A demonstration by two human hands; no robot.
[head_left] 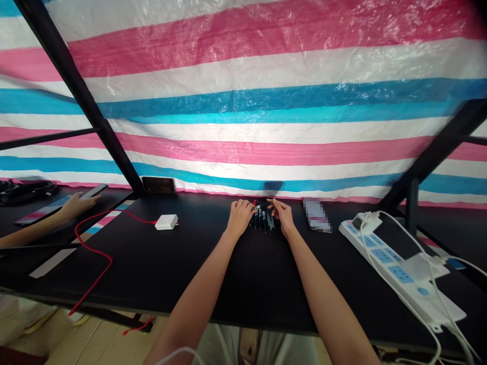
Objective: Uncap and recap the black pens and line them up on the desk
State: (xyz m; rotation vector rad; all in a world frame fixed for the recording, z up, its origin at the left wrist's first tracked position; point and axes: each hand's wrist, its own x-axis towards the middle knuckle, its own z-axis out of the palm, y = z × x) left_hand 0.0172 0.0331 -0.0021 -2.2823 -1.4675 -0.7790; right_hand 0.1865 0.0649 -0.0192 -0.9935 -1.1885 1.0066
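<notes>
Both my arms reach forward over a black table (213,263) to its far edge. My left hand (240,215) rests with curled fingers on the left side of a row of several dark pens (262,218) lying side by side. My right hand (282,213) touches the right side of the same row, its fingers bent down onto the pens. Some pens show red tips. Whether either hand actually grips a pen is hidden by the fingers.
A white charger (166,222) with a red cable (95,251) lies to the left. A phone (159,185) leans against the striped tarp. A blurred card (317,215) and a white power strip (395,268) lie to the right. Another person's hand (78,205) rests on a neighbouring table.
</notes>
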